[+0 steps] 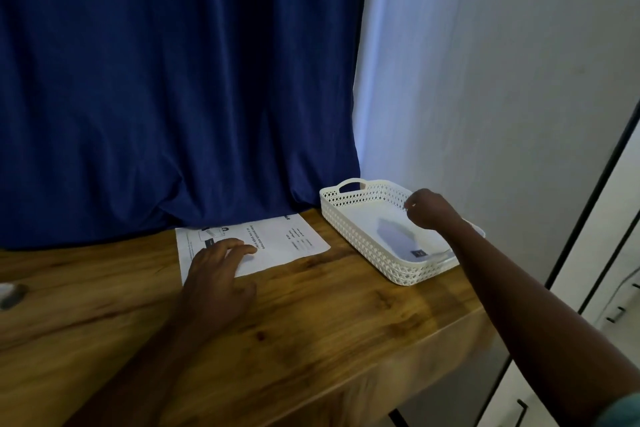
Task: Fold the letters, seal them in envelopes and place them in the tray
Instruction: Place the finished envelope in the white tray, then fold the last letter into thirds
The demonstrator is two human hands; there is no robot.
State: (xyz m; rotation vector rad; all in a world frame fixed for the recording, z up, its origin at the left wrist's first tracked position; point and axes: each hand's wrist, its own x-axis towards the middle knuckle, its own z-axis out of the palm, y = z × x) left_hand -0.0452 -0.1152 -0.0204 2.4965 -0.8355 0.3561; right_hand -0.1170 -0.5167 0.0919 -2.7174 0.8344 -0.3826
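Left hand [221, 262] presses spread fingers on flat printed letter [277, 241], centre of wooden desk [311, 322]. Right hand [427, 208], fingers curled, apparently empty, hovers over white lattice tray [349, 229] at right; envelope [401, 239] inside. Paper likely light, floppy, slippery: lift by free right edge. Blue curtain [173, 80] behind; path unobstructed.
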